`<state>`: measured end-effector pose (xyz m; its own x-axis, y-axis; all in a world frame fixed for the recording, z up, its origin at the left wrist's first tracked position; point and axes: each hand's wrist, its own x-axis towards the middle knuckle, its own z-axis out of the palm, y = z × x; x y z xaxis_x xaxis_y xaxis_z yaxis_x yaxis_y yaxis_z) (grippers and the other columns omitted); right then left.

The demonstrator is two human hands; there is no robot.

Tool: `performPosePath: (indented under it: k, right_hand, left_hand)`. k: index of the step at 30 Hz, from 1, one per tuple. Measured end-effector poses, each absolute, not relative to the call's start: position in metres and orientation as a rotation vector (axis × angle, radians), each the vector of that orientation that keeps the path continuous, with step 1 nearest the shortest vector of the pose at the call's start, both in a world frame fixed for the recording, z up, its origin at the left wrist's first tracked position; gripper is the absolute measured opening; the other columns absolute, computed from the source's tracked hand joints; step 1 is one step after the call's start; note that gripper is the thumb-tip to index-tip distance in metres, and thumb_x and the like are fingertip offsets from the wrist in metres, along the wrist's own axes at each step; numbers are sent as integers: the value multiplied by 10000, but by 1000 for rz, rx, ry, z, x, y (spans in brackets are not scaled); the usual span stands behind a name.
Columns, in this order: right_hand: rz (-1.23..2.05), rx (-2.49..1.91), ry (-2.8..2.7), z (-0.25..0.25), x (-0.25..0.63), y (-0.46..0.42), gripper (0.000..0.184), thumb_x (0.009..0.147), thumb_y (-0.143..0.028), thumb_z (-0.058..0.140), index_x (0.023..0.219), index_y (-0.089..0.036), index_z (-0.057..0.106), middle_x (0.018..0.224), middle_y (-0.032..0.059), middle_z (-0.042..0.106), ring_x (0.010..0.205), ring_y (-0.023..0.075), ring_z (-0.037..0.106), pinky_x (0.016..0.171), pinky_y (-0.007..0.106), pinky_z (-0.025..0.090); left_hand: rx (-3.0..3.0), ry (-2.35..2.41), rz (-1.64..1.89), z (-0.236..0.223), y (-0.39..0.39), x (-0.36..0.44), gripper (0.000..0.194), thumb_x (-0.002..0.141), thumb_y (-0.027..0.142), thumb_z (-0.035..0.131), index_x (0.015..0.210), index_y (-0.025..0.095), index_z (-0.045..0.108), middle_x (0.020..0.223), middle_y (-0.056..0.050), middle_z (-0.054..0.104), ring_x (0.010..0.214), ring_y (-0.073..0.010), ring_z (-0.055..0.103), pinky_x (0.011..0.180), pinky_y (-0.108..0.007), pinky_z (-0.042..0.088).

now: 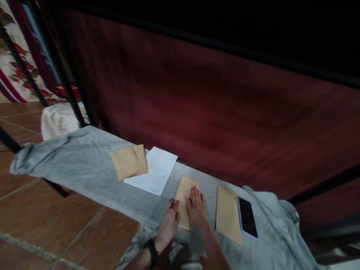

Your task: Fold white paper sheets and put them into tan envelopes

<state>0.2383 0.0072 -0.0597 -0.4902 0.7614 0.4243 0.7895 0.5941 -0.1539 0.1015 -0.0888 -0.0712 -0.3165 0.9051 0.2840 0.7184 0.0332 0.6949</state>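
Note:
A narrow brown paper envelope [182,191] lies on the grey cloth in front of me, with a thin white strip showing near its lower end. My left hand [171,218], a dark band on its wrist, has its fingers curled at the envelope's left edge. Laid flat over the right side of the same envelope, my right hand [197,206] has its fingers stretched out. To the right lies a wider sheet of brown paper [228,213], close beside a phone [248,217] with a dark screen. Part of the envelope is hidden under my hands.
Grey cloth [84,161] covers the long low surface. Further left, several brown envelopes [126,162] overlap a white sheet [157,170]. A dark red panel [197,101] rises behind. Dark bars [66,75] and a striped cloth [60,120] stand at the left above the tiled floor [84,225].

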Motion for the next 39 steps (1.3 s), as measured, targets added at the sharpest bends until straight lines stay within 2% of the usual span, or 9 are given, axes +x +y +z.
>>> performPosePath:
  k: [3, 6, 11, 15, 20, 29, 34, 39]
  right_hand:
    - [-82, -1220, -2412, -60, 245, -6, 536, 1028, -329, 352, 1527, -135, 359, 1553, 167, 417, 1433, 259, 404, 1150, 509, 341]
    - [-76, -1211, -2421, -60, 250, -15, 539, 1035, -344, 342, 1521, -112, 369, 1546, 176, 423, 1433, 263, 405, 1151, 505, 342]
    - [-67, -1228, -2393, -61, 253, -27, 514, 1023, -314, 383, 1503, -134, 413, 1546, 157, 431, 1435, 248, 404, 1169, 478, 326]
    - [-80, -1242, -2367, -64, 251, -32, 486, 1004, -233, 386, 1476, -141, 456, 1513, 139, 486, 1415, 222, 434, 1174, 453, 325]
    - [-63, -1240, -2278, -62, 250, -38, 435, 988, -231, 425, 1397, -159, 556, 1453, 134, 558, 1373, 249, 486, 1156, 482, 349]
    - [92, -1272, -2285, -45, 254, -40, 497, 969, -237, 419, 1438, -92, 495, 1415, 165, 583, 1349, 264, 502, 1134, 466, 388]
    - [148, -1251, -2263, -39, 253, -40, 487, 968, -233, 405, 1430, -116, 509, 1401, 160, 595, 1339, 259, 510, 1140, 475, 378]
    - [199, -1282, -2245, -40, 255, -41, 463, 965, -230, 424, 1395, -115, 552, 1387, 160, 606, 1331, 261, 518, 1140, 473, 381]
  left_hand:
    - [1750, 2099, 1097, -72, -92, 105, 573, 784, 70, 392, 1324, 128, 576, 1233, -133, 645, 1105, -222, 638, 1025, -423, 514]
    - [1844, 2139, 997, -61, -97, 106, 601, 783, 64, 413, 1365, 131, 548, 1280, -141, 632, 1165, -238, 608, 1038, -431, 494]
    - [2026, 2236, 817, -44, -93, 110, 528, 907, 168, 429, 1431, 144, 497, 1547, -171, 423, 1401, -318, 427, 1112, -510, 400]
    - [2212, 2016, 671, -41, -62, 108, 525, 1012, 375, 361, 1479, 145, 433, 1569, -151, 403, 1469, -270, 341, 1173, -488, 331]
    - [2284, 1886, 539, -38, -18, 97, 579, 1037, 486, 272, 1505, 174, 405, 1586, -123, 378, 1492, -237, 295, 1214, -450, 252]
    - [2474, 1587, 505, -35, 35, 85, 527, 1030, 449, 374, 1529, 280, 361, 1614, -25, 340, 1515, -203, 225, 1239, -436, 139]
    - [2508, 1436, 438, -33, 55, 85, 555, 1025, 419, 388, 1545, 234, 325, 1611, -50, 343, 1514, -194, 225, 1239, -410, 112]
    - [2526, 1399, 448, -36, 47, 85, 561, 1041, 446, 328, 1549, 206, 312, 1627, -60, 304, 1511, -166, 226, 1238, -366, 109]
